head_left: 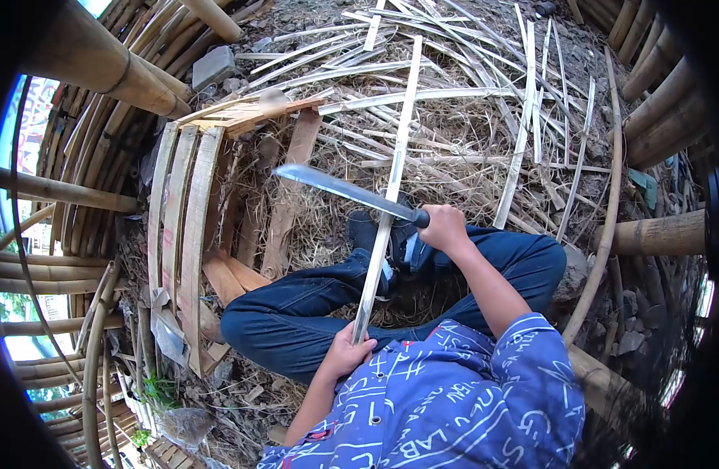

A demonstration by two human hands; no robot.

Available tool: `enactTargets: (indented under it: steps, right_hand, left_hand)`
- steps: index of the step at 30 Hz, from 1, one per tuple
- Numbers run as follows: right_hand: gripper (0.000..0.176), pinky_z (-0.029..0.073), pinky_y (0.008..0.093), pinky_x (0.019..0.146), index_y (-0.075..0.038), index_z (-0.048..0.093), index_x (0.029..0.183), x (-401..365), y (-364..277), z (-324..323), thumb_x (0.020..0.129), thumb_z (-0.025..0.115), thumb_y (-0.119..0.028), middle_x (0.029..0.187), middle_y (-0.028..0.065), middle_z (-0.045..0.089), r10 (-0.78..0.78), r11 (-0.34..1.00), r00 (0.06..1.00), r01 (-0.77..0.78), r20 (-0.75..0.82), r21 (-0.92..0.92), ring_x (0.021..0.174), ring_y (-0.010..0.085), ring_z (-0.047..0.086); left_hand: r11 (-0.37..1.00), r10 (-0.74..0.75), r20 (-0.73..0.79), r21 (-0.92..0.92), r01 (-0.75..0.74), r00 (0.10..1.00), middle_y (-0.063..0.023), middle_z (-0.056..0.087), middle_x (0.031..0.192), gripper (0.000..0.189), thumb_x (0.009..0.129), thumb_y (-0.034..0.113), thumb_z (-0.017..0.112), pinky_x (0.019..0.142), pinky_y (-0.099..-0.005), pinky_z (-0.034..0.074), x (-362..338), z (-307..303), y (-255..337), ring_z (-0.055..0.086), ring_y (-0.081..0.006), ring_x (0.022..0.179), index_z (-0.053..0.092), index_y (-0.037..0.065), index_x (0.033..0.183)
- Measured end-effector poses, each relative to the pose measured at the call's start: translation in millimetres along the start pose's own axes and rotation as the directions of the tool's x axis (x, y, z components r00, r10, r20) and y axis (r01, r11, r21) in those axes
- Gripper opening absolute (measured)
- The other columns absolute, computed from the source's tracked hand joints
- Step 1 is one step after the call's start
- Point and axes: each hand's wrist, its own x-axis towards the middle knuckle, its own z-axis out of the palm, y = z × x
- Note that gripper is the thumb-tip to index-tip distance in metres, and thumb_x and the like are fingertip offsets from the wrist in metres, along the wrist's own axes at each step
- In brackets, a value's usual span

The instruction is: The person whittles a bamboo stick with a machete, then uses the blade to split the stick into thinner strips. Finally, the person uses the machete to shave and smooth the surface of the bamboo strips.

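Note:
My left hand (346, 356) is closed round the near end of a long, pale bamboo strip (407, 109), close to my shirt. From there the strip runs up past my legs toward the litter of cut pieces. In my right hand (444, 227) is the dark handle of a machete (336, 186), gripped above my knee. Its long blade points left, lies across the strip in this view and overlaps it near the handle. My crossed legs in dark jeans (289, 309) and a dark shoe (362, 230) are below the blade.
Many split bamboo strips (461, 94) litter the dirt ahead and to the right. A wooden crate (189, 203) stands at my left, with a grey block (212, 68) behind it. Bamboo poles (660, 234) wall both sides. Dry shavings cover the ground.

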Motion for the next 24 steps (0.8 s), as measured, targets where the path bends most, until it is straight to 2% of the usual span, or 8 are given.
enactTargets:
  steps: [4,9,13,14,16,19,21,24]
  right_hand:
    - [0.021,0.053,0.0462,0.078,-0.009,0.069,0.080,28,9,3,0.066,0.064,-0.023,0.083,0.0169,0.070,0.055,0.998,0.999,-0.055,0.000,-0.035,0.081,0.0355,0.068]
    - [0.034,0.054,0.0444,0.081,-0.005,0.066,0.101,91,39,-9,0.073,0.063,-0.024,0.096,0.0188,0.069,0.265,0.958,0.964,-0.264,-0.002,-0.115,0.092,0.0337,0.068]
    - [0.034,0.053,0.0415,0.084,-0.003,0.067,0.100,115,38,-32,0.075,0.064,-0.026,0.101,0.0176,0.069,0.248,0.938,0.969,-0.237,0.012,-0.252,0.096,0.0312,0.068]
    - [0.035,0.053,0.0418,0.084,-0.003,0.067,0.100,124,42,-33,0.076,0.065,-0.028,0.102,0.0174,0.069,0.280,0.929,0.960,-0.267,0.015,-0.255,0.097,0.0312,0.068]
    - [0.044,0.053,0.0421,0.085,-0.003,0.068,0.102,134,49,-35,0.079,0.068,-0.040,0.105,0.0170,0.069,0.301,0.920,0.953,-0.285,0.022,-0.268,0.099,0.0314,0.067]
    - [0.044,0.053,0.0416,0.086,-0.004,0.068,0.103,141,48,-33,0.079,0.068,-0.041,0.105,0.0168,0.069,0.314,0.914,0.949,-0.296,0.021,-0.276,0.100,0.0304,0.067]
    - [0.037,0.053,0.0410,0.086,-0.004,0.068,0.103,141,47,-44,0.078,0.066,-0.032,0.105,0.0168,0.069,0.339,0.899,0.941,-0.323,0.003,-0.295,0.100,0.0295,0.067]
    - [0.031,0.053,0.0407,0.087,-0.004,0.068,0.100,144,52,-52,0.076,0.063,-0.023,0.103,0.0173,0.069,0.376,0.894,0.926,-0.372,-0.033,-0.249,0.097,0.0309,0.068]
  left_hand:
    - [0.999,0.035,-0.017,0.025,-0.035,0.999,0.0000,0.054,0.069,0.020,0.086,0.002,0.066,0.051,-0.0221,0.045,-6,-1,-2,0.056,-0.0078,0.056,0.048,0.005,0.093]
    - [0.992,0.036,-0.054,0.122,-0.029,0.998,0.0036,0.052,0.077,0.021,0.084,0.008,0.071,0.062,-0.0203,0.043,-24,-4,1,0.051,-0.0042,0.070,0.053,0.006,0.094]
    - [0.986,-0.015,-0.031,0.164,0.020,0.999,0.0047,0.052,0.081,0.022,0.083,0.009,0.072,0.064,-0.0212,0.043,-34,-17,2,0.049,-0.0044,0.073,0.055,0.006,0.096]
    - [0.983,0.056,-0.057,0.177,-0.045,0.997,0.0040,0.052,0.078,0.021,0.083,0.009,0.071,0.060,-0.0210,0.042,-38,-16,5,0.049,-0.0046,0.069,0.053,0.005,0.094]
    - [0.988,0.000,-0.062,0.152,0.009,0.998,0.0032,0.053,0.076,0.021,0.084,0.008,0.070,0.057,-0.0212,0.042,-48,-14,24,0.050,-0.0050,0.066,0.053,0.005,0.094]
    - [0.995,-0.020,-0.047,0.101,0.025,0.999,0.0009,0.054,0.072,0.018,0.086,0.004,0.066,0.050,-0.0221,0.042,-51,-21,23,0.051,-0.0067,0.056,0.052,0.004,0.096]
    - [0.974,-0.003,-0.033,0.227,0.010,0.999,0.0001,0.054,0.072,0.017,0.086,0.002,0.065,0.050,-0.0231,0.043,-56,-24,19,0.053,-0.0075,0.056,0.051,0.003,0.096]
    - [0.990,-0.074,-0.045,0.117,0.079,0.996,-0.0008,0.053,0.071,0.017,0.086,0.001,0.065,0.050,-0.0235,0.044,-82,-31,29,0.054,-0.0084,0.056,0.051,0.004,0.096]
